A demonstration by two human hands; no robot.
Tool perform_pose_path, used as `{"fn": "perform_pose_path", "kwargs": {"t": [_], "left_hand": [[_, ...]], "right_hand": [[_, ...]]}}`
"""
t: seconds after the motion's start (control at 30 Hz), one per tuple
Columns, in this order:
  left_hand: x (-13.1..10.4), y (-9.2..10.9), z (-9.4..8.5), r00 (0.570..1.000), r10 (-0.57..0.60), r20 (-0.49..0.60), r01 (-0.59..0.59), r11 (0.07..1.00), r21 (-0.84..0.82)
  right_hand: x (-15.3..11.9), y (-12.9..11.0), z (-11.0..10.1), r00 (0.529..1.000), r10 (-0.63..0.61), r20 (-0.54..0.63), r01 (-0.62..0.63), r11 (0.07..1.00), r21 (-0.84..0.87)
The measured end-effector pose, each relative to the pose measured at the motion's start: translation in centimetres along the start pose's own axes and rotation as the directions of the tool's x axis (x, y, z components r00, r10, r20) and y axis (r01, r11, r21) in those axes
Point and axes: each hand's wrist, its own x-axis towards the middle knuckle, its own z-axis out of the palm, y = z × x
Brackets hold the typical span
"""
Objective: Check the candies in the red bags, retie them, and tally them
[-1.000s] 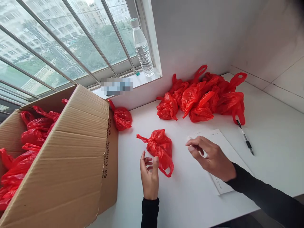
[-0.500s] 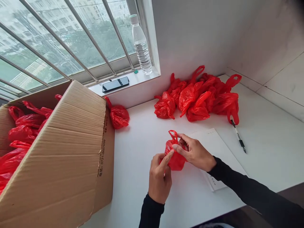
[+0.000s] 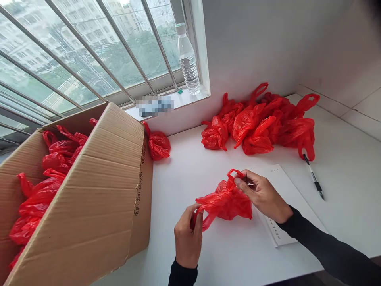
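While our left hand (image 3: pixel 188 236) and right hand (image 3: pixel 266 194) pinch its opposite ends, fingers closed, the red plastic bag (image 3: pixel 230 203) spans between them, near-left to far-right.

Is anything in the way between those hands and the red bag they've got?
No, nothing visible is in the way. The left hand pinches one end of the red bag, and the right hand pinches a loop at its top. The white paper lies beneath the right hand, not between.
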Motion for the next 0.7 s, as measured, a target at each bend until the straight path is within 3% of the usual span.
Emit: {"fn": "perform_pose_path", "kwargs": {"t": [0.17,0.37,0.43,0.5,0.6,0.7], "left_hand": [[-0.7,-1.0,-0.9,0.995,-0.090,-0.034,0.090,0.996,0.000],[-0.3,-0.7,-1.5,0.992,-0.120,-0.039,0.121,0.992,0.019],[0.2,0.4,-1.2,0.991,-0.032,-0.129,0.043,0.995,0.086],[0.9,1.8,-0.3,0.978,0.138,-0.158,-0.109,0.978,0.177],[2.3,3.4,1.6,0.946,0.324,0.024,-0.323,0.926,0.196],[3.6,4.0,3.3,0.934,0.331,0.135,-0.351,0.923,0.160]], "right_hand": [[0.7,1.1,-1.2,0.991,-0.002,-0.131,0.006,1.000,0.028],[0.9,1.2,-1.3,0.995,-0.057,-0.084,0.063,0.996,0.067],[0.8,0.8,-1.0,0.996,-0.065,-0.064,0.070,0.994,0.087],[0.6,0.3,-0.6,0.997,-0.065,-0.037,0.068,0.994,0.085],[0.0,-0.7,-0.3,0.996,-0.088,0.001,0.088,0.993,0.075],[-0.6,-1.5,-0.4,0.992,-0.122,0.043,0.117,0.988,0.100]]}}
